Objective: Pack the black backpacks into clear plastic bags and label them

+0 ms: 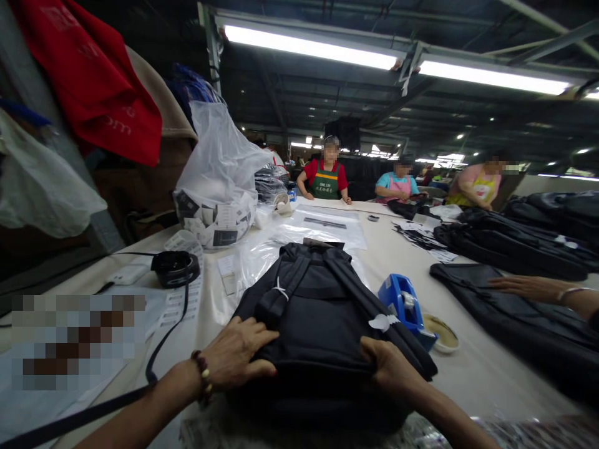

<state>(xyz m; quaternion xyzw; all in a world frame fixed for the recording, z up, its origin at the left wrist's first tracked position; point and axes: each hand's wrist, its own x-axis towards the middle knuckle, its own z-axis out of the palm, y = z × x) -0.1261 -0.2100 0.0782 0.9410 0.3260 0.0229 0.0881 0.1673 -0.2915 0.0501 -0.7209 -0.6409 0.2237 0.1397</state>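
Head view: black backpack (322,312) lies on the counter (386,246) right in front of the wearer, strap side up. Left hand (236,350) spread wide on its near left edge, thumb apart from the fingers. Right hand (386,362) curled closed on the near right edge; fingertips hidden.

Step, my read: positioning or steadying the bag. Any shift from here calls for an even two-handed grip; the left would have to close first.

In the way: blue tape dispenser (400,302) just beside the right shoulder strap, tape roll (442,333) by its base, so a slide right could bump both. Clear plastic sheeting (285,234) beyond the far end. Coil of black strap (175,268) to the left, its tail running past the left forearm: snag risk. Clear bag of labels (215,215) behind that.

Right side: a co-worker's hand (531,287) rests on another dark bag (496,312). Three people work across the counter.
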